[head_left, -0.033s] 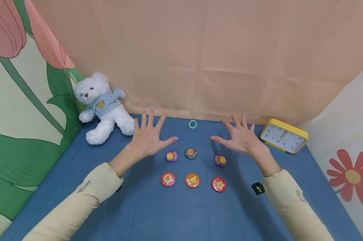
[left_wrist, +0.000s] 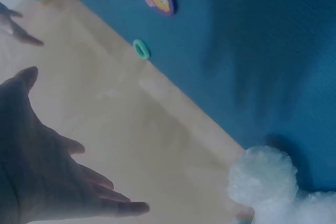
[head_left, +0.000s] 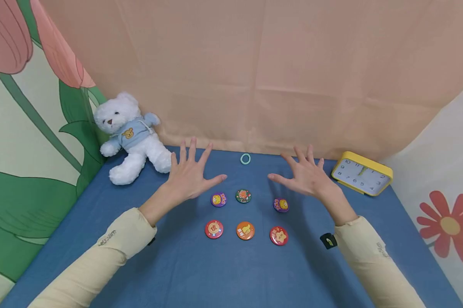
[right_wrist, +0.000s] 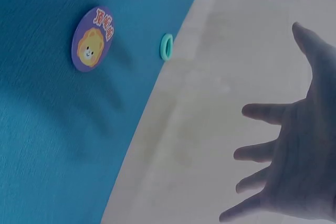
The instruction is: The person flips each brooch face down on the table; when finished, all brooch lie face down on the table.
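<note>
My left hand [head_left: 188, 179] hovers over the blue cloth with spread fingers, left of a purple lion badge [head_left: 218, 199]. Opposite it, the right hand [head_left: 311, 177] is held up with its fingers apart, beyond and right of a second purple badge [head_left: 281, 205]. Neither hand holds anything. Between the purple badges lies a green badge [head_left: 243, 196]. The nearer row has a red badge [head_left: 213, 229], an orange thumbs-up badge [head_left: 245, 231] and a red star badge [head_left: 279, 235]. A mint-green ring [head_left: 245, 164] lies near the back edge.
A white teddy bear [head_left: 135, 132] in a blue top sits at the back left. At the back right stands a yellow-framed clock [head_left: 362, 173]. A beige curtain [head_left: 254, 77] hangs behind the blue cloth [head_left: 223, 273]; printed panels flank both sides.
</note>
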`<state>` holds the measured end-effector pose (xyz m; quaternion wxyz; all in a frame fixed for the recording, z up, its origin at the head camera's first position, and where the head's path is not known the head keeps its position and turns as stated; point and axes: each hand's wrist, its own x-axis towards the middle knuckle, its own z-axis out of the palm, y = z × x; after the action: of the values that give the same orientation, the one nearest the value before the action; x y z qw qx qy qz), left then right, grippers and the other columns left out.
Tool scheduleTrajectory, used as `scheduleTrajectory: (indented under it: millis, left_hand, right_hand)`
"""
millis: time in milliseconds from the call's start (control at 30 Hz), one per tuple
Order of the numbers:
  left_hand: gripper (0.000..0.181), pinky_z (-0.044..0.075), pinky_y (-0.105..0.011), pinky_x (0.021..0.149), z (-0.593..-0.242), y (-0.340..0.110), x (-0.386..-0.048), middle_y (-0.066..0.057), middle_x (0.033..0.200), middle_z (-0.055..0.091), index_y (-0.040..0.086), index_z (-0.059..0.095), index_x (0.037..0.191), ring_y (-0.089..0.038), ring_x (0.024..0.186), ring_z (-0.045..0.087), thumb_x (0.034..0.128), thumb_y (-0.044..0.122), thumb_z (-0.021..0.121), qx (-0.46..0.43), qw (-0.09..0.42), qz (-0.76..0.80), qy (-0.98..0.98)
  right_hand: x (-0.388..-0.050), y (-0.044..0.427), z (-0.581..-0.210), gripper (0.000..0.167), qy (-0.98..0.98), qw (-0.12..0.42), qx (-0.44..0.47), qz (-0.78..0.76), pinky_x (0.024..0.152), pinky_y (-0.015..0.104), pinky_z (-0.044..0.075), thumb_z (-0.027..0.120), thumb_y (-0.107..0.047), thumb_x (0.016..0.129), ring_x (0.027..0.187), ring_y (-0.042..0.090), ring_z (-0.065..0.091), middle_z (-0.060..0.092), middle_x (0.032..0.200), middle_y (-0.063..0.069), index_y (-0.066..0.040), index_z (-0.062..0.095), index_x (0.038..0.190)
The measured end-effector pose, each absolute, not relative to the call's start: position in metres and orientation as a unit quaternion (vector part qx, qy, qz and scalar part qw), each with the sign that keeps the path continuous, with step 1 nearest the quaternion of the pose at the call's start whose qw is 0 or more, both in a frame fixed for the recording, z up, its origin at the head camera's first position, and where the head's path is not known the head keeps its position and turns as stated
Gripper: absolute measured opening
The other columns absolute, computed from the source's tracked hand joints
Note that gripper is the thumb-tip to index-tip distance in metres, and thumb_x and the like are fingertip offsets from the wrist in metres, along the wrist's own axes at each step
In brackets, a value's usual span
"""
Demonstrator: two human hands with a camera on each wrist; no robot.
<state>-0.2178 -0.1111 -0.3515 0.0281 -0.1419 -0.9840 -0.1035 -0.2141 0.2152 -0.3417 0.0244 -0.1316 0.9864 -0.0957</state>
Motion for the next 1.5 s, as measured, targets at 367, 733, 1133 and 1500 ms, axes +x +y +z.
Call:
scheduleTrajectory:
  millis: [367, 733, 1133, 1500]
  left_hand:
    - [0.109, 0.030, -0.053, 0.110, -0.361, -0.123, -0.221, -0.021, 0.160, 0.010, 0.004, 0.008, 0.156, -0.040, 0.145, 0.014, 0.0846, 0.077, 0.047, -0.175, 0.029, -0.192, -0.965]
    - [0.077, 0.034, -0.050, 0.108, -0.423, -0.135, -0.232, -0.023, 0.147, 0.040, -0.007, 0.042, 0.142, -0.036, 0.135, 0.040, 0.0884, 0.039, 0.072, -0.259, -0.075, -0.241, -0.932]
    - [0.072, 0.029, -0.054, 0.109, -0.455, -0.133, -0.231, -0.026, 0.151, 0.033, -0.008, 0.045, 0.140, -0.040, 0.142, 0.024, 0.0921, 0.041, 0.067, -0.265, -0.088, -0.205, -0.938]
    - [0.067, 0.031, -0.053, 0.109, -0.458, -0.131, -0.232, -0.023, 0.150, 0.037, -0.008, 0.049, 0.137, -0.037, 0.141, 0.029, 0.0923, 0.038, 0.068, -0.316, -0.074, -0.218, -0.920]
  right_hand:
    - [-0.223, 0.188, -0.354, 0.082, 0.965, -0.027, -0.219, -0.139, 0.103, 0.058, 0.035, 0.054, -0.068, 0.087, 0.135, 0.032, 0.036, 0.043, 0.146, 0.011, -0.012, 0.044, 0.147]
    - [-0.242, 0.118, -0.415, 0.058, 0.938, 0.022, -0.318, -0.134, 0.095, 0.044, 0.048, 0.072, -0.043, 0.087, 0.122, 0.029, 0.051, 0.060, 0.127, 0.014, -0.004, 0.062, 0.128]
    - [-0.242, 0.083, -0.445, 0.071, 0.930, 0.069, -0.347, -0.096, 0.107, 0.046, 0.036, 0.068, -0.055, 0.086, 0.140, 0.032, 0.033, 0.045, 0.147, 0.015, -0.005, 0.058, 0.134]
    - [-0.239, 0.091, -0.452, 0.053, 0.909, -0.002, -0.402, -0.113, 0.107, 0.046, 0.037, 0.069, -0.041, 0.090, 0.136, 0.030, 0.040, 0.055, 0.135, 0.013, -0.003, 0.063, 0.126]
